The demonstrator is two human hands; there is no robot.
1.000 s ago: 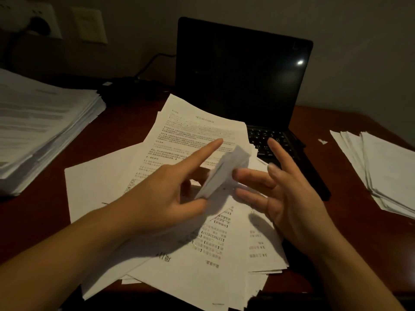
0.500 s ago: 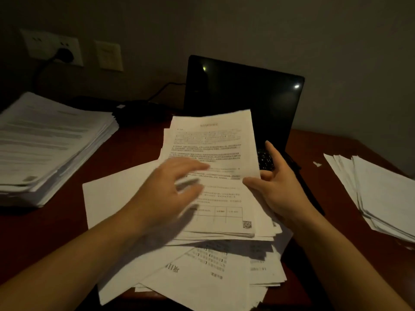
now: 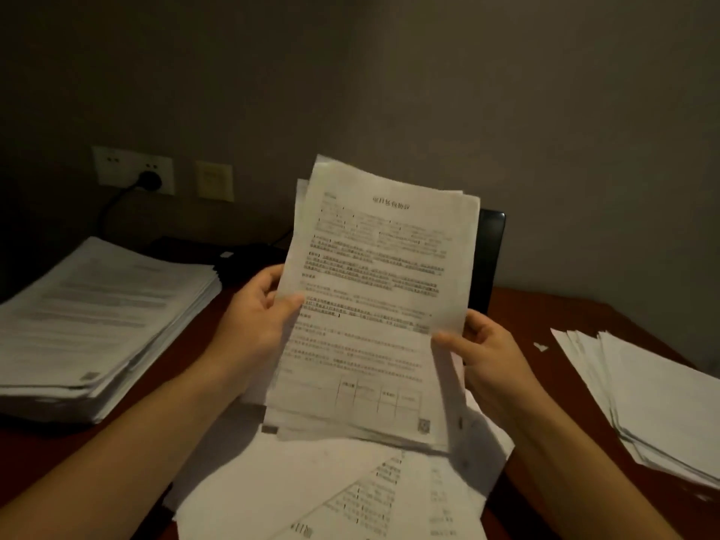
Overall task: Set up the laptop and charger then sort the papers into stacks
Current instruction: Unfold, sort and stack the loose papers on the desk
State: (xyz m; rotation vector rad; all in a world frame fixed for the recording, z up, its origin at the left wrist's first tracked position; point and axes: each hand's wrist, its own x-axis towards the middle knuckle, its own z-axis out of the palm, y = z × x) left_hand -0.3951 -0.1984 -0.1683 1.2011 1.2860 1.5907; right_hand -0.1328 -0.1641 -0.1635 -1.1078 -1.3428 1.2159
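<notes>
A bundle of printed papers (image 3: 382, 298) stands tilted up in front of me, its lower edge just above the loose sheets (image 3: 311, 489) spread on the desk. My left hand (image 3: 257, 317) grips the bundle's left edge, thumb on the front page. My right hand (image 3: 487, 356) grips its right edge the same way. The open black laptop (image 3: 491, 259) is almost wholly hidden behind the bundle; only its screen's right edge shows. The charger plug (image 3: 150, 180) sits in the wall socket, and its cable runs down to a dark brick (image 3: 241, 255) behind the papers.
A thick paper stack (image 3: 93, 325) lies at the left of the red-brown desk (image 3: 518, 317). A thinner fanned stack (image 3: 658, 399) lies at the right edge. A small paper scrap (image 3: 540, 347) lies between it and my right hand.
Both hands have gathered the top sheets from the loose pile and lifted them upright as one bundle, which now covers the laptop. The view has tilted upward.
</notes>
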